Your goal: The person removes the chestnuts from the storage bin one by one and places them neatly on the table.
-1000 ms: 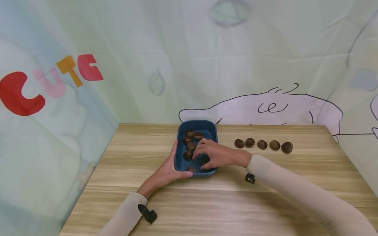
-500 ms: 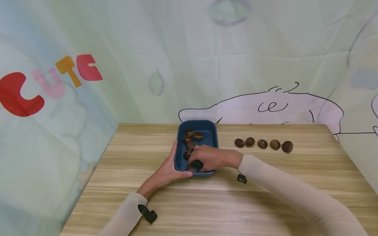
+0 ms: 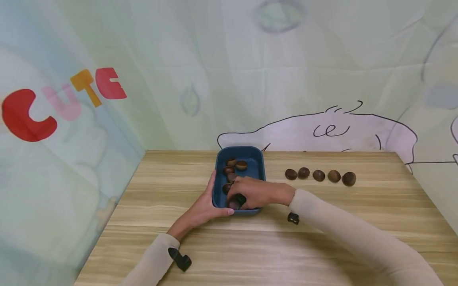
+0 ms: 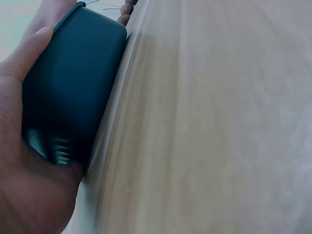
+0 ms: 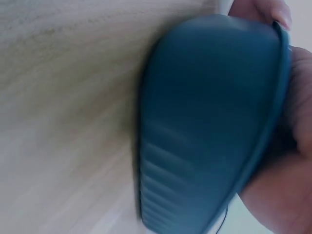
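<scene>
Okay, lower centre: left hand (image 3: 200, 210) holds the blue tray (image 3: 254, 171) at its near-left corner, thumb on the near rim. In the tray, right hand (image 3: 254, 192) has fingers bunched narrow at the nearest chestnut (image 3: 234, 204); can't tell if gripped. Tray sits mid-frame on the bench (image 3: 200, 254), six chestnuts visible inside. Right of it, five loose chestnuts (image 3: 319, 175) in a row. Probably about midway; direction unclear. Backdrop (image 3: 171, 79), upper left: "CUTE" lettering (image 3: 68, 113); no readable brand on tray.
</scene>
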Action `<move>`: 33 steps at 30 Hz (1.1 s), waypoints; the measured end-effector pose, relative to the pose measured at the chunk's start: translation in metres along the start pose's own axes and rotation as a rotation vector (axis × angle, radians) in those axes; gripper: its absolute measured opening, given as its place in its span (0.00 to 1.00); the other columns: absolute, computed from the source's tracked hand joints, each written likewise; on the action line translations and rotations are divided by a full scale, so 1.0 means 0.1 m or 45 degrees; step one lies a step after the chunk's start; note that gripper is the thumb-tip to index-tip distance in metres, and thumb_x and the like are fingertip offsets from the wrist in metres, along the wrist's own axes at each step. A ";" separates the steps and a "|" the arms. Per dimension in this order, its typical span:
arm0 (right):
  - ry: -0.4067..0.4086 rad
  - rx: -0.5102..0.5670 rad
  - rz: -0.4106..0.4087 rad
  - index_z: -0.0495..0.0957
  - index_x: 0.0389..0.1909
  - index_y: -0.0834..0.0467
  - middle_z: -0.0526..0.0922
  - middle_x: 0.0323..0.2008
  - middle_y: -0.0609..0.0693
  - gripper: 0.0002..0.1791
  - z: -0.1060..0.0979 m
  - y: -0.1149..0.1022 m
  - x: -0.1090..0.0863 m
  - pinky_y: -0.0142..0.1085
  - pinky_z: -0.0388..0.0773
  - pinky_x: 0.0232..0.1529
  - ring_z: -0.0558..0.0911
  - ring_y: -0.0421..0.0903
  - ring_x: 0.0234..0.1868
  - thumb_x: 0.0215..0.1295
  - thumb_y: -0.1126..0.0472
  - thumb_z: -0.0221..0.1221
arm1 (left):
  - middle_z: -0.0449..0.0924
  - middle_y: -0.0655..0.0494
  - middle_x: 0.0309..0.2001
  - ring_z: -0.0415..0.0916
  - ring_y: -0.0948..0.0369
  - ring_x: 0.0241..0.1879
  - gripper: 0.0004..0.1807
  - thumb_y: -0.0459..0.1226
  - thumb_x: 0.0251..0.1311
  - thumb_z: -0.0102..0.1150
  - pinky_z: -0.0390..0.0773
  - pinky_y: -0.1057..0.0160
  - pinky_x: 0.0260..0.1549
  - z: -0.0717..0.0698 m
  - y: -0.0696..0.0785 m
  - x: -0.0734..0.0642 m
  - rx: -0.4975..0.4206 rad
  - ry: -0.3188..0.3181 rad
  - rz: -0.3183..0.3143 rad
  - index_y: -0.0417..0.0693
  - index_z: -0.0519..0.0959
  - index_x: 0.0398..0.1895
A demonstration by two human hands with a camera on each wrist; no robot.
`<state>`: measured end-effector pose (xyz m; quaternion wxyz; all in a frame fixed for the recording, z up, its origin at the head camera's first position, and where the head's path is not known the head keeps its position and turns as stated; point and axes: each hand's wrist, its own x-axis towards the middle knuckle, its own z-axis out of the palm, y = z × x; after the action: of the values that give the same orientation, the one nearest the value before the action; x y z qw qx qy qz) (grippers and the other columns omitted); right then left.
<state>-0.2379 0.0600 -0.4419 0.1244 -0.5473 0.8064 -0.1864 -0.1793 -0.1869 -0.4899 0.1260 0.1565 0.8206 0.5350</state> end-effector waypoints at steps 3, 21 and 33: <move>0.016 0.046 0.075 0.88 0.61 0.55 0.89 0.57 0.45 0.23 -0.08 0.00 -0.09 0.42 0.79 0.64 0.80 0.46 0.60 0.66 0.61 0.78 | 0.35 0.51 0.91 0.44 0.46 0.88 0.77 0.49 0.59 0.83 0.52 0.35 0.81 0.01 -0.01 0.00 -0.017 -0.001 0.007 0.65 0.25 0.91; 0.428 0.331 0.270 0.86 0.62 0.55 0.86 0.58 0.49 0.23 -0.27 0.18 -0.81 0.60 0.79 0.64 0.82 0.52 0.60 0.67 0.58 0.77 | 0.36 0.51 0.91 0.42 0.45 0.88 0.78 0.49 0.58 0.84 0.48 0.32 0.82 0.02 -0.02 0.01 -0.003 0.012 0.013 0.62 0.27 0.92; 0.693 0.415 0.490 0.86 0.58 0.51 0.86 0.52 0.46 0.23 -0.36 0.32 -1.53 0.52 0.79 0.51 0.81 0.58 0.53 0.63 0.63 0.80 | 0.35 0.51 0.91 0.40 0.46 0.89 0.78 0.48 0.58 0.84 0.48 0.33 0.82 0.03 -0.03 0.01 0.008 0.016 -0.011 0.63 0.26 0.92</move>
<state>-0.2223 0.2187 -0.4239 0.0238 -0.2892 0.8578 -0.4243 -0.1792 -0.1855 -0.4933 0.1224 0.1499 0.8239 0.5327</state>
